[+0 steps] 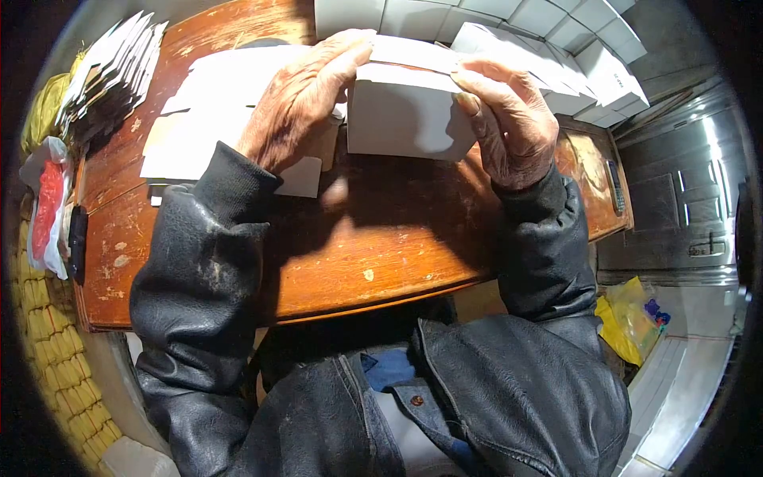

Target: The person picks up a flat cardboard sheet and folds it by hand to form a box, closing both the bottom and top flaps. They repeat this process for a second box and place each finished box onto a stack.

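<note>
A white cardboard box [409, 115] stands on the wooden table in front of me, its top flap [413, 54] not fully down, with a thin brown gap along the front edge. My left hand [306, 91] is closed on the box's upper left corner, fingertips on the flap. On the right side, my right hand [513, 115] grips the box's upper right corner, thumb on the front face and fingers at the flap. Flat white card pieces [226, 103] lie under and beside my left wrist.
Rows of white boxes [509, 60] line the table's back right. A stack of folded cards [119, 67] stands at the far left, near a red and white plastic bag [49, 203]. A dark remote-like object [616, 187] lies at the table's [381, 262] right edge.
</note>
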Action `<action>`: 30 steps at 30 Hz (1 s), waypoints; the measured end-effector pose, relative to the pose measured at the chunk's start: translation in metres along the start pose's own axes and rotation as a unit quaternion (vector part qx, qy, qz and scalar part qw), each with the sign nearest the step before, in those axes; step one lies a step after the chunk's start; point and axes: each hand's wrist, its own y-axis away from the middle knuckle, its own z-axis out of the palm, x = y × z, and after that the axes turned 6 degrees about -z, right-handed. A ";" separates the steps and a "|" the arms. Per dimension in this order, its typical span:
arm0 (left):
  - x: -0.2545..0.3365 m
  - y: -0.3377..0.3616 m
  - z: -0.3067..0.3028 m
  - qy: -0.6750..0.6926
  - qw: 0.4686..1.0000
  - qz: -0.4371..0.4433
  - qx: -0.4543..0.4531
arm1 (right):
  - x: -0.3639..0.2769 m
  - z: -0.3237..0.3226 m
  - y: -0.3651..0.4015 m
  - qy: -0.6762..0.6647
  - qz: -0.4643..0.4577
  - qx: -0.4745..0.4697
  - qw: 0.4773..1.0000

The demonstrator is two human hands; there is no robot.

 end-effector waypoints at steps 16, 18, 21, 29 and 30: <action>-0.026 -0.002 0.034 0.322 0.786 -0.512 -0.128 | 0.002 -0.003 -0.002 -0.044 0.026 0.001 0.999; -0.006 -0.005 0.014 0.305 0.822 -0.466 -0.121 | 0.003 -0.004 -0.003 -0.045 0.016 -0.002 0.999; 0.017 -0.009 -0.013 0.256 0.915 -0.300 -0.088 | 0.002 -0.004 -0.004 -0.055 0.032 -0.002 0.998; 0.031 -0.017 -0.018 0.202 0.948 -0.234 -0.081 | -0.006 0.001 0.007 -0.317 0.311 0.045 0.895; 0.032 -0.018 -0.018 0.209 0.943 -0.246 -0.082 | -0.004 0.001 0.009 -0.346 0.311 0.061 0.883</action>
